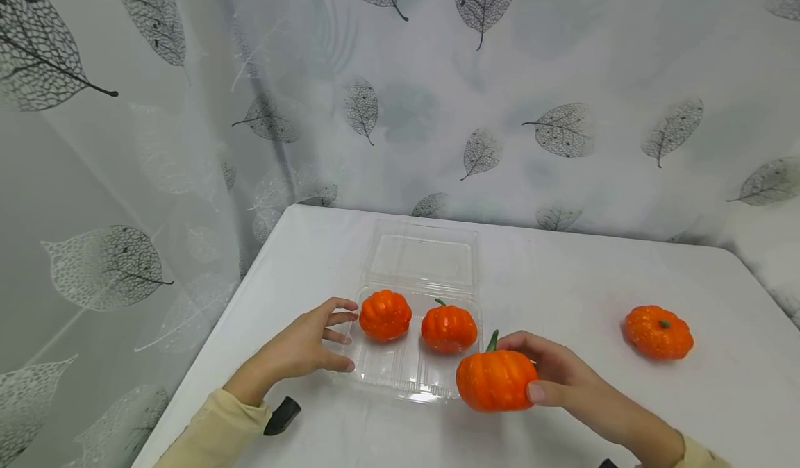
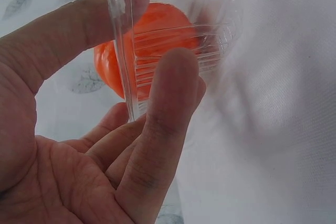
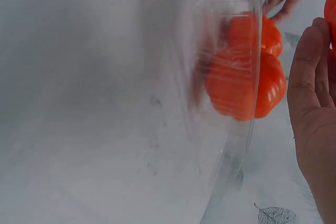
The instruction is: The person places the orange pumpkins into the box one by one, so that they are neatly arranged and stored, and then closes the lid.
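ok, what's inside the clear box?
Two pumpkins in the box. Hidden in head view: what's beneath them, and its near right corner, behind a held pumpkin.

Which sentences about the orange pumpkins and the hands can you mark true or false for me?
1. The right hand holds a round orange pumpkin with a green stem. True.
2. The clear rectangular plastic box is closed. False: its lid is folded back, open.
3. One ribbed orange pumpkin and one green-stemmed orange pumpkin sit in the box. True.
4. The left hand grips a pumpkin. False: it is at the box's left edge instead.
5. A flattish orange pumpkin lies on the white table, outside the box. True.
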Demonstrator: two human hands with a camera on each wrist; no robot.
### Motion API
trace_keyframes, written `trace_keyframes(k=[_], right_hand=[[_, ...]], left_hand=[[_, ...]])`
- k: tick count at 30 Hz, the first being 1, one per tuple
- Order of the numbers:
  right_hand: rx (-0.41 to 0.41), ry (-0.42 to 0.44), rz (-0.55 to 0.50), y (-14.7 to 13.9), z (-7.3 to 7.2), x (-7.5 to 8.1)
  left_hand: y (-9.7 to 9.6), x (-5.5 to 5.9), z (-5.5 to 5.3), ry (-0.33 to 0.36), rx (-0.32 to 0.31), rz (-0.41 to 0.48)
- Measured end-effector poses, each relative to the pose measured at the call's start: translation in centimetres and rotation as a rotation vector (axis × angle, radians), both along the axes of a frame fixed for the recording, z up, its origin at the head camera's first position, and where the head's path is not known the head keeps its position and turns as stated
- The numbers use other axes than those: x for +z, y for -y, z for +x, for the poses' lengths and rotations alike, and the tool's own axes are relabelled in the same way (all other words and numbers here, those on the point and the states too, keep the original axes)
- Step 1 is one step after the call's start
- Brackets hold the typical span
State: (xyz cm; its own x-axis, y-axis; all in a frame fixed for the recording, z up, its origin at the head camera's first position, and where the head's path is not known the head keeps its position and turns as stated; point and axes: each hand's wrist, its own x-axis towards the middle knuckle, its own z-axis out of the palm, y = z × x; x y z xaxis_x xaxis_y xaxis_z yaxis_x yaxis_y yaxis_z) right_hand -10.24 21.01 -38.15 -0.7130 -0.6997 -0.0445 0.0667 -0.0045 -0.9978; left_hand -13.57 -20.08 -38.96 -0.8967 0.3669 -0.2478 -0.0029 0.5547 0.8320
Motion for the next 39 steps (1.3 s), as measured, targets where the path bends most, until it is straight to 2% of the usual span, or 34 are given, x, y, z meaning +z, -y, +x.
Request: trace_keyframes(k=[4, 7, 14, 19, 25, 31, 35, 39], right_hand=[[-0.043, 0.003, -0.031, 1.4, -0.4, 0.6], [-0.058, 0.014, -0.1, 2.4, -0.8, 1.5], [-0.035, 0.0, -0.246, 4.4, -1.4, 3.9], [-0.071, 0.03, -0.271, 5.9, -1.8, 5.0], [-0.189, 0.019, -0.193, 8.2, -2.3, 5.2], [-0.351, -0.022, -0.027, 9.9, -2.7, 4.6], [-0.38, -0.057, 0.066, 10.6, -2.9, 4.1], [-0.366, -0.056, 0.111, 11.3, -2.9, 3.6]], left_hand=[[-0.1, -0.1, -0.1, -0.001, 0.003, -0.005], [-0.1, -0.2, -0.1, 0.0, 0.006, -0.004], [0.0, -0.2, -0.1, -0.001, 0.012, -0.003], [0.1, -0.2, -0.1, -0.005, 0.007, -0.005], [0.3, -0.3, -0.1, -0.005, -0.002, 0.01], [0.3, -0.4, -0.1, -0.009, -0.004, 0.023], [0.3, -0.4, -0.1, -0.013, -0.004, 0.023], [0.4, -0.3, -0.1, -0.019, -0.01, 0.016]])
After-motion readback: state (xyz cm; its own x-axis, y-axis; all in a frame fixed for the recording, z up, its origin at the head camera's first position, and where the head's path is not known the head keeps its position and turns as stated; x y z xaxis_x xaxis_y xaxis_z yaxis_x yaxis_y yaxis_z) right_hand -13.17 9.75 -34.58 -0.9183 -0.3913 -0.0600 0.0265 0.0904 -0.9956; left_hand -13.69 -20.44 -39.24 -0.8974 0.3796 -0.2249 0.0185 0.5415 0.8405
